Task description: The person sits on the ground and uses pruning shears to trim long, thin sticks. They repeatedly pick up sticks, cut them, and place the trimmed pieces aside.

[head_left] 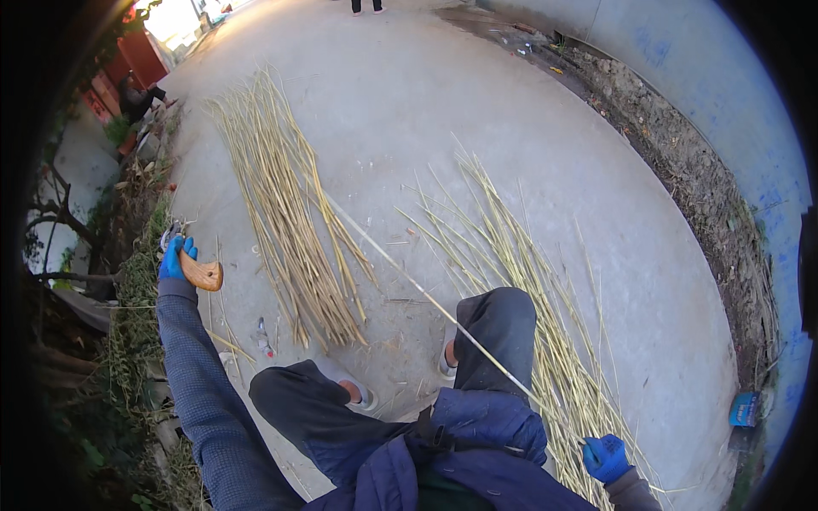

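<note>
Black-trousered standing person (356, 5) cut off above the legs, yellow-green bundle of thin stalks (558, 349) partly hidden by the dark-trousered right knee (509, 319), red-and-white object (264, 337) on grey concrete (409, 111) too small to identify

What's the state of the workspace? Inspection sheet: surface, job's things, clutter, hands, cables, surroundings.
Surface: grey, hard ground.
Job's things: tan stalks laid out on the left; yellower stalks on the right; one long stalk slanting between them, across the person's knee.
Clutter: small litter near the left foot; straw bits about.
Hands: left hand, blue-gloved, closed on a wooden-handled tool; right hand, blue-gloved, by the long stalk's lower end, grip unclear.
Cables: nothing seen.
Surroundings: wall and blue tin right; plants and a seated person left.
</note>
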A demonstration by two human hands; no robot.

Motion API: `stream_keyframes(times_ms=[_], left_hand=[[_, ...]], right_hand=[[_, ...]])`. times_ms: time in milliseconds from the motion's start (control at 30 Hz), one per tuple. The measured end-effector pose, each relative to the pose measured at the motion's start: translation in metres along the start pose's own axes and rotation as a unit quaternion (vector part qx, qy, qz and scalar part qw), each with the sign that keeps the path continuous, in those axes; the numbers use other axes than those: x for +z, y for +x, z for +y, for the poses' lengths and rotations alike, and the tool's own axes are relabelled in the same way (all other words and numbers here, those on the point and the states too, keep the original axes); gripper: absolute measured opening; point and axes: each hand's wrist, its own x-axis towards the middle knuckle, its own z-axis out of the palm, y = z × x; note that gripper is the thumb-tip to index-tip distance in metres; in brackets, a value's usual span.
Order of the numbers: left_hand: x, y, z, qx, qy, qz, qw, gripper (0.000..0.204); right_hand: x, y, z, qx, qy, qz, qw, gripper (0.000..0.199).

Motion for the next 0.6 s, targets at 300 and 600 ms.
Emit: stream_keyframes(times_ms=[300,600], left_hand=[[0.014,-0.081,-0.092,-0.071,0.047,-0.112,0.99,0.051],[0.075,-0.145,-0.127,-0.129,0.019,-0.186,0.974,0.048]], right_hand=[[-0.02,0.116,0.016,-0.016,-0.029,0.029,0.999,0.006],[-0.05,0.147,0.048,0.061,-0.152,0.104,0.981,0.006]])
